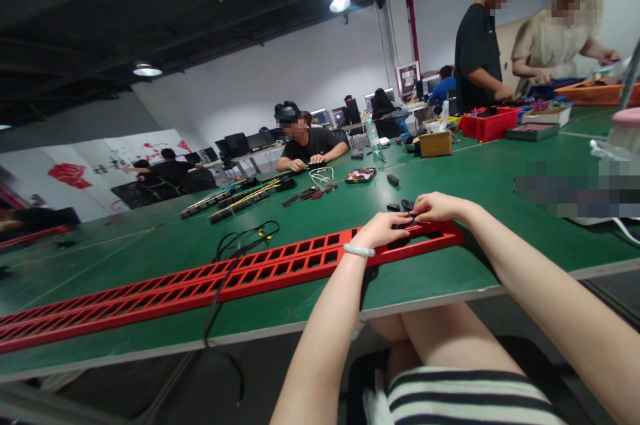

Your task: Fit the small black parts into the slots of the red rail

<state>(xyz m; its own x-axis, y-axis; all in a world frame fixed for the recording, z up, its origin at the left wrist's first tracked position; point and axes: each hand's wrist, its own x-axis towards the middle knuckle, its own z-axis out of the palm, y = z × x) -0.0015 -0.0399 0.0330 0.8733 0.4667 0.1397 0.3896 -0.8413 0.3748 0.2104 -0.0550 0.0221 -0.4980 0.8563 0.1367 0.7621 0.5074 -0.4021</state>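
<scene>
A long red slotted frame (195, 283) with two rows of rectangular openings lies along the front of the green table. Over its right end my left hand (381, 230), with a pale bangle at the wrist, reaches in with its fingers on a small black piece (411, 215). My right hand (439, 207) meets it there from the other side, fingertips closed on the same piece. The fingers hide most of that piece, so its kind does not show. A little beyond them lie small black blocks (393, 207). A black strap (215, 305) crosses the frame and hangs over the table edge.
Further back are a single black block (393, 180), a small box of mixed parts (361, 175), a white cable (323, 178) and long black strips with wires (240, 206). A co-worker (313, 145) sits opposite. Two people stand right, behind a red bin (489, 125).
</scene>
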